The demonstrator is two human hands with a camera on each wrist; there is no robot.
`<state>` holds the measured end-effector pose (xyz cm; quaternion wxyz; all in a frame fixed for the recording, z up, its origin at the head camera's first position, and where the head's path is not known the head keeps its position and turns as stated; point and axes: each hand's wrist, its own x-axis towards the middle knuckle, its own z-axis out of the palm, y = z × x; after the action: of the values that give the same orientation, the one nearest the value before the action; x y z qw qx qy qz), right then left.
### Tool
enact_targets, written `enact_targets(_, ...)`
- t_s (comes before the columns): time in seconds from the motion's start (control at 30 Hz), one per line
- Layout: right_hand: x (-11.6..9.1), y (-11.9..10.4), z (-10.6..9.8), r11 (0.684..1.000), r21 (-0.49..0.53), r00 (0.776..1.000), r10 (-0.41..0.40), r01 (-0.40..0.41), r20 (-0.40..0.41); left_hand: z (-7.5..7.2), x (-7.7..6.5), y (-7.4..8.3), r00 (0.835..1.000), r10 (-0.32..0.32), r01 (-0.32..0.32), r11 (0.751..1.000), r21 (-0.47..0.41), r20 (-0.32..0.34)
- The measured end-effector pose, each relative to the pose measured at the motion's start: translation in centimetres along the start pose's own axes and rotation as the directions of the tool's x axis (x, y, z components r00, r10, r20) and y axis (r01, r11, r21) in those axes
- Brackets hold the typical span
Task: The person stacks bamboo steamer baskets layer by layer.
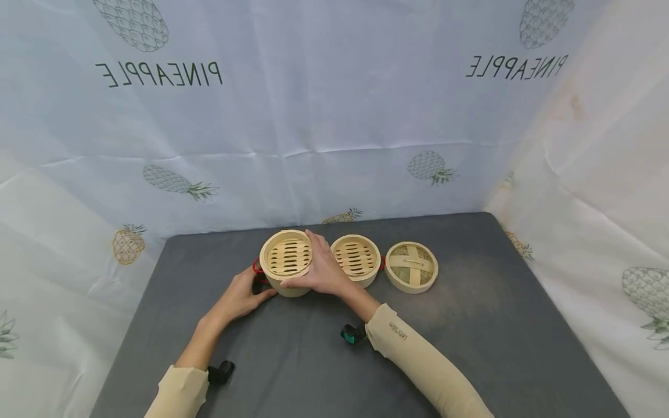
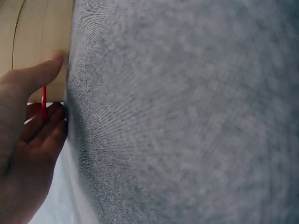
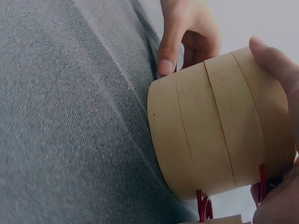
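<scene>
The bamboo steamer stack sits at nine o'clock from the slatted basket, right grip clamped on its top, left grip clamped on its base. Keeping both level should prevent tipping.

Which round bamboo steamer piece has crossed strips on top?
The rightmost: the pale round bamboo lid; the pale round bamboo basket beside it and the gripped round bamboo stack show slotted floors instead.
</scene>
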<state>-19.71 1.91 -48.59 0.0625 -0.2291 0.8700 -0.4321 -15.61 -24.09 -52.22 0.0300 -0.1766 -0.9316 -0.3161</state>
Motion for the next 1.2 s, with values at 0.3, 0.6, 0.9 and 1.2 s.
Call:
enact_targets(0.3, -0.1, 0.0, -0.7, 0.998, -0.046, 0.999, -0.033, 0.035, 0.032, 0.4, 0.3, -0.4, 0.999, 0.043, -0.043, 0.999, -0.001, -0.014)
enact_targets(0.6, -0.7, -0.2, -1.5, 0.998, -0.029, 0.997, -0.055, 0.057, 0.053, 0.5, 0.2, -0.6, 0.999, 0.042, -0.042, 0.999, 0.014, -0.019)
enact_targets(0.9, -1.1, 0.3, -3.4, 0.999, 0.000, 0.999, -0.039, 0.039, 0.032, 0.4, 0.0, -0.5, 0.999, 0.034, -0.034, 0.999, 0.000, -0.014)
enact_targets(1.2, -2.1, 1.7, -5.6, 1.000, -0.016, 1.000, -0.004, 0.004, 0.000, 0.2, 0.0, -0.4, 1.000, 0.020, -0.021, 1.000, -0.014, -0.002)
